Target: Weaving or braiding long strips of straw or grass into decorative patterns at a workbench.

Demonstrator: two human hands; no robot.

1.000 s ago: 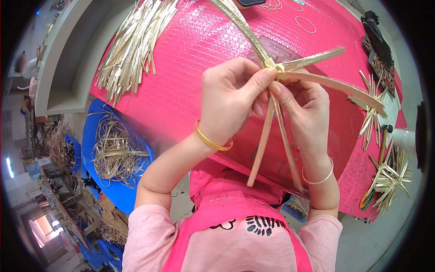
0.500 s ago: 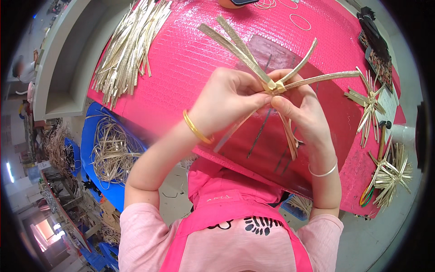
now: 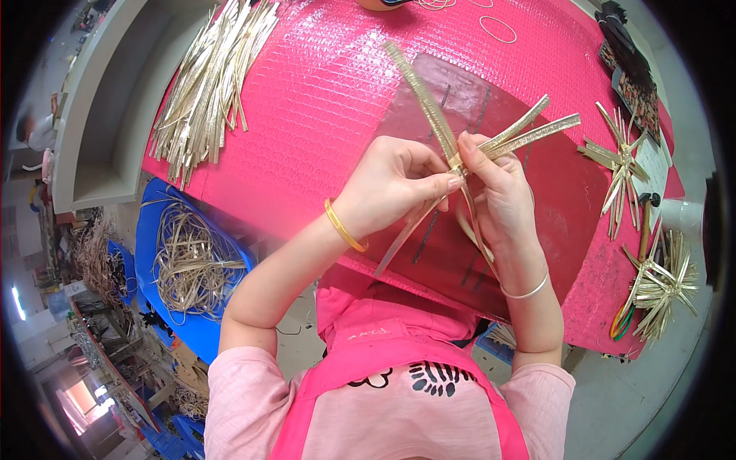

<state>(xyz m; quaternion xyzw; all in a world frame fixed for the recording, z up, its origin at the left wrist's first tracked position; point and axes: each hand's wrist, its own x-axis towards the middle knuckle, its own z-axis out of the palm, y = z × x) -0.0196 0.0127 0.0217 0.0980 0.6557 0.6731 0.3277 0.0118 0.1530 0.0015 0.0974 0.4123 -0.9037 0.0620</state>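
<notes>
Gold woven strips (image 3: 426,105) cross at a small knot held in the air over a dark red mat (image 3: 537,222). My left hand (image 3: 399,180) pinches the knot from the left, thumb against index finger. On the other side my right hand (image 3: 498,184) is closed round the strips, its thumb pressed just above the knot. One long strip points up and away, a pair fans out to the right, and several ends hang below the hands. Fingers cover part of the crossing, so its exact weave is hidden.
A pile of loose gold strips (image 3: 215,84) lies at the back left of the pink table cover (image 3: 322,84). A blue bin (image 3: 192,330) holds tangled strips. Finished-looking star-shaped strip pieces (image 3: 625,165) and a hammer (image 3: 648,211) lie at the right. A grey shelf (image 3: 73,138) stands left.
My right thumb has moved from below the knot to above it. The strips have turned: two that pointed up left are now one upright strip, and the right-hand pair lies closer together.
</notes>
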